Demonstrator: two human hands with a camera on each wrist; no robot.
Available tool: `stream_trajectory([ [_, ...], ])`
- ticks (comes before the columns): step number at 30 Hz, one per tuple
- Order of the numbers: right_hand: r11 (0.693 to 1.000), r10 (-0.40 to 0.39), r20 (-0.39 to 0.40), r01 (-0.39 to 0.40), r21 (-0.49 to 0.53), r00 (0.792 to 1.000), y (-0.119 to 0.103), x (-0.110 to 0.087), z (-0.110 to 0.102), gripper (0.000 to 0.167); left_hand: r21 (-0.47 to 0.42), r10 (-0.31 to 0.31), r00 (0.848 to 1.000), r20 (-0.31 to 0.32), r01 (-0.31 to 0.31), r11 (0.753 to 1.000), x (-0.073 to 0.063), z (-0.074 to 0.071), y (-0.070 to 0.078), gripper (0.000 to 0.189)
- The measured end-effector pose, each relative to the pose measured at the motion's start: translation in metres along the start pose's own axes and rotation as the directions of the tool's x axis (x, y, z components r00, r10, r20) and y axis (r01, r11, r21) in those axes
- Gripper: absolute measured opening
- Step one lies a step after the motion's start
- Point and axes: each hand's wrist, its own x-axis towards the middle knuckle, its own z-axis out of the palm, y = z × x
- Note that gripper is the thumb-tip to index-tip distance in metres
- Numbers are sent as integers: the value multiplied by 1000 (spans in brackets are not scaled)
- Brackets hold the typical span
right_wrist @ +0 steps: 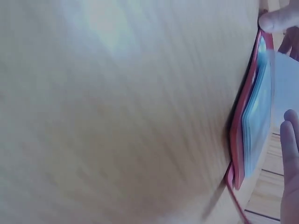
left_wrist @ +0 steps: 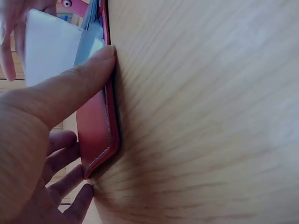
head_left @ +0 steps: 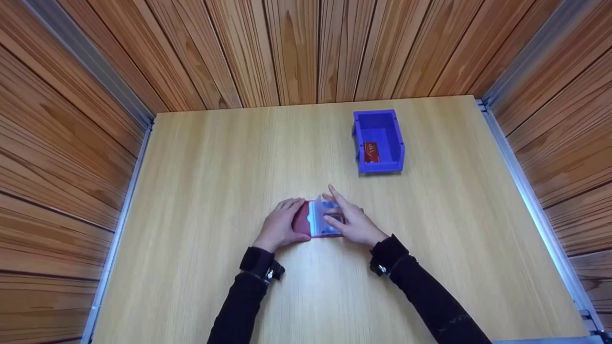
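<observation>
A red leather card holder (head_left: 301,223) with stitched edges lies opened on the table, its clear plastic sleeves (right_wrist: 257,126) stacked on the right side. My left hand (head_left: 279,225) grips the left cover, thumb on the near edge and fingers at the far edge. One translucent sleeve (left_wrist: 53,46) stands raised from the stack. Beside that sleeve is my right hand (head_left: 355,223), its fingers mostly straight; whether they touch it I cannot tell. A red strap with a metal snap (left_wrist: 67,3) shows at the holder's right end.
Behind the hands, to the right, stands a blue-purple plastic bin (head_left: 381,167) with a dark red card or packet (head_left: 371,153) in it. The wooden table (head_left: 215,181) is bordered by metal rails and wood-panelled walls (head_left: 291,52).
</observation>
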Motion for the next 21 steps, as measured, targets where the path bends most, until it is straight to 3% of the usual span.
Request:
stream_trajectory([
  [8, 971, -1, 149, 36, -235, 989, -1, -2, 10, 64, -166, 2, 1000, 7, -1, 986, -4, -8, -2, 129],
  [16, 903, 2, 177, 74, -424, 984, -2, -3, 16, 54, -208, 52, 997, 56, -39, 977, -6, -14, -5, 110],
  [21, 857, -37, 184, 126, -499, 982, -2, -4, 18, 51, -188, 59, 997, 46, -49, 981, -7, -13, -8, 97],
])
